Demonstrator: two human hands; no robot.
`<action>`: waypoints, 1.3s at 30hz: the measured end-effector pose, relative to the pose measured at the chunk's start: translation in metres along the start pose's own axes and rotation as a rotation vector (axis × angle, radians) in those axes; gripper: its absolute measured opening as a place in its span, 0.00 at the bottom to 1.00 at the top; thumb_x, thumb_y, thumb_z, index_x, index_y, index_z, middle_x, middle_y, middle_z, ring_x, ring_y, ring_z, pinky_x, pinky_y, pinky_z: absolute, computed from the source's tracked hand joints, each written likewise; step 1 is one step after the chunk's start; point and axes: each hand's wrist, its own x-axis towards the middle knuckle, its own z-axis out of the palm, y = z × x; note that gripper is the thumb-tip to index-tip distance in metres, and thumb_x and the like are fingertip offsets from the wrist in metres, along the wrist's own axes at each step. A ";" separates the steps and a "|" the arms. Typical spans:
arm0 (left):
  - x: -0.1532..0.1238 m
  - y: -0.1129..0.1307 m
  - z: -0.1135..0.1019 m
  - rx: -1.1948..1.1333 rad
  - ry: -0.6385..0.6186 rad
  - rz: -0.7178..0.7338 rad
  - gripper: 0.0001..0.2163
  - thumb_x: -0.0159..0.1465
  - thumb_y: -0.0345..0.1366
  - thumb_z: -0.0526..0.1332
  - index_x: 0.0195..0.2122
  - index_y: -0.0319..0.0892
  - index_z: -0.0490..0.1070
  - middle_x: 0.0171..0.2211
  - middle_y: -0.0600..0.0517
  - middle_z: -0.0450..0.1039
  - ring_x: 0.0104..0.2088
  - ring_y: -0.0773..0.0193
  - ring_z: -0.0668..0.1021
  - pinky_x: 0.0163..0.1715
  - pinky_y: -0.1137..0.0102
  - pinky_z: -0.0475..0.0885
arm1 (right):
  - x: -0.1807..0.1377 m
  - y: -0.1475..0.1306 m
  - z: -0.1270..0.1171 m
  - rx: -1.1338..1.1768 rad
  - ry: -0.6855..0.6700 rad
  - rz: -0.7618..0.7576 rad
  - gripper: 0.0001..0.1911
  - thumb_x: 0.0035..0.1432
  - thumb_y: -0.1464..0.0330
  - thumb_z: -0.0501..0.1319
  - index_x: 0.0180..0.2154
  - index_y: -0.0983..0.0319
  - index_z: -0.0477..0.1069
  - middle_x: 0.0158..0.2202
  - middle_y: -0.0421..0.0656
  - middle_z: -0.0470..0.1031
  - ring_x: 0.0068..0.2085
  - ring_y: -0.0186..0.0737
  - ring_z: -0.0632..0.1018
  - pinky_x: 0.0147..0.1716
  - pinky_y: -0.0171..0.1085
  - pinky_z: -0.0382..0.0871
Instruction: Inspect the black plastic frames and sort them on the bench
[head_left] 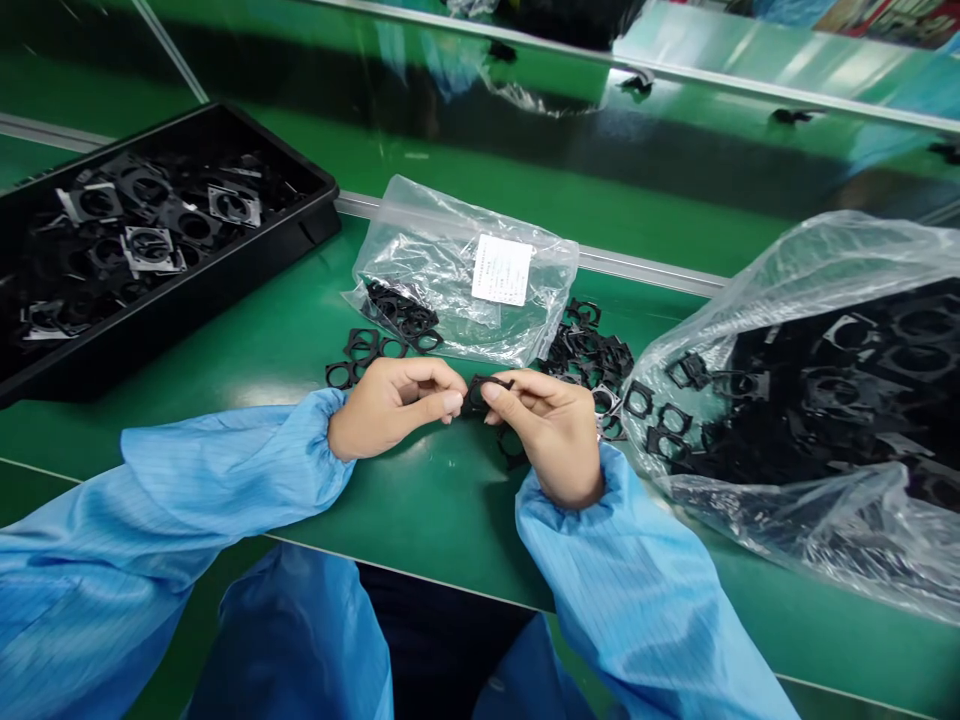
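Note:
My right hand (551,425) pinches a small black square frame with a round hole (477,392) between thumb and fingers, just above the table. Close to that frame's left edge is my left hand (401,405), its thumb pressed against the curled index finger; whatever lies between those fingertips is hidden. Beneath my right hand another black frame (511,445) lies partly covered. Beyond the right hand spreads a heap of black frames (589,352). Several loose black frames (364,343) rest on the green surface behind my left hand.
A black tray (247,275) of mixed black and silvery frames stands at the left. Behind my hands lies a clear plastic bag (450,225) with a white label (502,270). A large open plastic bag (750,270) full of black parts takes up the right side.

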 end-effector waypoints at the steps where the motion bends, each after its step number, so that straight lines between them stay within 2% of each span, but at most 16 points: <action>1: 0.000 0.000 0.000 -0.003 0.013 0.007 0.14 0.65 0.45 0.70 0.32 0.39 0.79 0.25 0.51 0.77 0.25 0.68 0.78 0.27 0.75 0.74 | 0.000 0.000 0.000 -0.008 0.015 -0.007 0.19 0.48 0.53 0.78 0.28 0.62 0.81 0.20 0.38 0.75 0.22 0.33 0.74 0.24 0.34 0.70; 4: -0.001 -0.001 0.002 0.014 0.045 0.008 0.11 0.62 0.42 0.73 0.33 0.39 0.79 0.27 0.51 0.78 0.26 0.68 0.77 0.27 0.75 0.74 | 0.000 0.001 0.000 -0.055 0.041 -0.044 0.19 0.49 0.53 0.77 0.29 0.62 0.81 0.21 0.38 0.75 0.23 0.32 0.73 0.24 0.34 0.70; 7: 0.000 -0.002 0.002 0.059 0.079 -0.001 0.09 0.60 0.37 0.73 0.29 0.39 0.78 0.25 0.53 0.77 0.25 0.69 0.76 0.27 0.76 0.73 | 0.000 0.004 0.001 -0.087 0.047 -0.095 0.18 0.49 0.54 0.77 0.29 0.62 0.82 0.22 0.38 0.75 0.24 0.32 0.73 0.25 0.34 0.70; 11: 0.002 -0.002 -0.001 0.069 0.087 -0.024 0.07 0.61 0.34 0.70 0.28 0.39 0.75 0.23 0.56 0.73 0.24 0.71 0.74 0.25 0.77 0.71 | 0.002 0.009 0.001 0.012 -0.013 -0.042 0.19 0.45 0.54 0.79 0.32 0.61 0.82 0.23 0.38 0.76 0.25 0.33 0.76 0.27 0.34 0.72; 14: 0.003 -0.002 -0.003 0.058 0.069 -0.034 0.06 0.62 0.34 0.69 0.31 0.40 0.75 0.26 0.55 0.74 0.26 0.70 0.76 0.27 0.77 0.72 | 0.002 0.010 0.000 0.021 -0.031 -0.035 0.17 0.46 0.56 0.79 0.33 0.61 0.82 0.24 0.38 0.76 0.27 0.34 0.78 0.30 0.35 0.75; 18: 0.002 -0.005 -0.001 0.086 0.067 0.032 0.07 0.62 0.35 0.70 0.39 0.40 0.78 0.33 0.52 0.79 0.32 0.66 0.79 0.34 0.74 0.77 | 0.000 0.010 0.001 -0.064 -0.038 -0.101 0.12 0.51 0.60 0.77 0.32 0.60 0.82 0.29 0.40 0.77 0.30 0.34 0.77 0.33 0.35 0.76; 25: 0.001 -0.009 0.001 0.130 0.142 0.055 0.05 0.62 0.34 0.70 0.36 0.39 0.79 0.30 0.51 0.80 0.32 0.65 0.81 0.33 0.74 0.78 | 0.000 0.009 0.002 0.029 -0.089 -0.027 0.17 0.46 0.58 0.80 0.32 0.61 0.81 0.28 0.38 0.77 0.30 0.33 0.77 0.33 0.34 0.76; 28: 0.002 -0.009 0.001 0.130 0.149 0.050 0.04 0.61 0.34 0.70 0.35 0.39 0.79 0.30 0.52 0.80 0.31 0.66 0.81 0.32 0.74 0.78 | 0.001 0.009 0.000 0.026 -0.087 -0.059 0.14 0.48 0.59 0.79 0.32 0.60 0.81 0.29 0.38 0.76 0.31 0.33 0.77 0.34 0.34 0.76; 34: 0.000 -0.008 0.002 0.137 0.112 0.086 0.04 0.61 0.33 0.71 0.34 0.40 0.79 0.29 0.52 0.79 0.29 0.67 0.78 0.31 0.74 0.76 | 0.001 0.007 -0.006 -0.120 -0.078 -0.170 0.09 0.55 0.61 0.75 0.31 0.59 0.83 0.32 0.41 0.75 0.33 0.36 0.76 0.34 0.37 0.78; 39: -0.001 -0.009 0.001 0.153 0.090 0.136 0.04 0.64 0.35 0.70 0.37 0.40 0.80 0.31 0.50 0.79 0.30 0.66 0.78 0.31 0.73 0.76 | 0.003 0.008 -0.005 -0.083 -0.113 -0.152 0.11 0.55 0.59 0.75 0.31 0.59 0.81 0.32 0.40 0.72 0.32 0.34 0.75 0.33 0.35 0.76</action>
